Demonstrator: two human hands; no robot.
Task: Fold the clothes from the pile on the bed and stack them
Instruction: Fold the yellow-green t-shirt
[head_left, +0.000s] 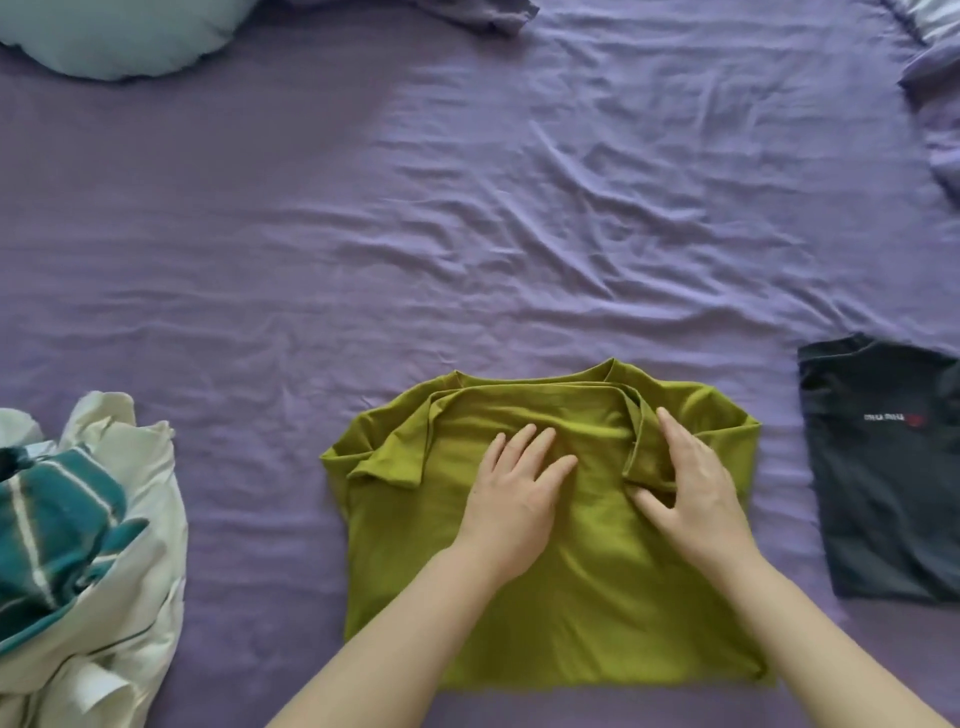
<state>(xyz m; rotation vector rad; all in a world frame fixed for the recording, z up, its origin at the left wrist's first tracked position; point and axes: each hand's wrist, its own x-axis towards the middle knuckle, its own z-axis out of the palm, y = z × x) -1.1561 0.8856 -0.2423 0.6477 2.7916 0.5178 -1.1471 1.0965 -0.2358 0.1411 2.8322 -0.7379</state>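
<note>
Matt green cloth shirt (545, 597), wrinkled sheet (467, 208)

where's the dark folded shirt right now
In the head view the dark folded shirt lies flat on the purple sheet at the right edge, apart from the green shirt under both hands.

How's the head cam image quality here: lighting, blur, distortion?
Head view: soft, even daylight, brighter toward the upper right of the purple sheet, no glare, only faint shadows under the hands. Slightly soft overall; the small print on the dark folded shirt is unreadable. Wide-angle bending shows at the edges, around the clothes pile and pillow. The green shirt at centre is clearest.
</note>
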